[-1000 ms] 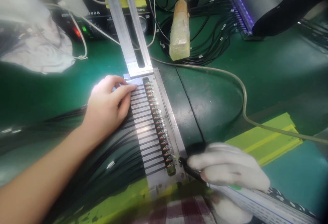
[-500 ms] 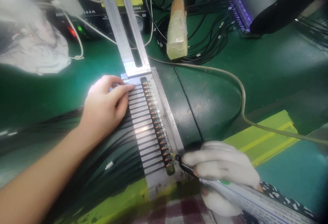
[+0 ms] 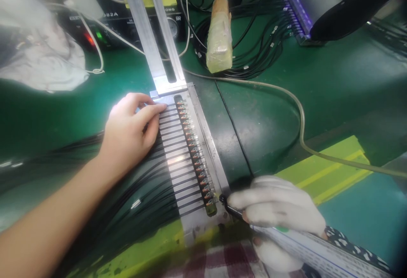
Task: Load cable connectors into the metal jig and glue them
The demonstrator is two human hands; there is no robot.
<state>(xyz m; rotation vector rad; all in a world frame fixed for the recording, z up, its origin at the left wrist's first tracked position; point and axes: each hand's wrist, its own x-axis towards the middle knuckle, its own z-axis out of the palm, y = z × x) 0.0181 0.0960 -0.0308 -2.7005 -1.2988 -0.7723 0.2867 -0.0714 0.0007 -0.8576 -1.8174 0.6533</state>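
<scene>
The light is soft and even. A bright shine sits on the metal strip (image 3: 178, 159). The edges look bent and blurry, and the white cloth (image 3: 41, 57) is smeared.

The only print that can be read stands on the black instrument box (image 3: 127, 19) at the far edge of the desk, well beyond the left hand (image 3: 130, 131) and its grip on the cables: white characters "082A" on its front face. Further lettering to the right of that is too blurred to read.
</scene>
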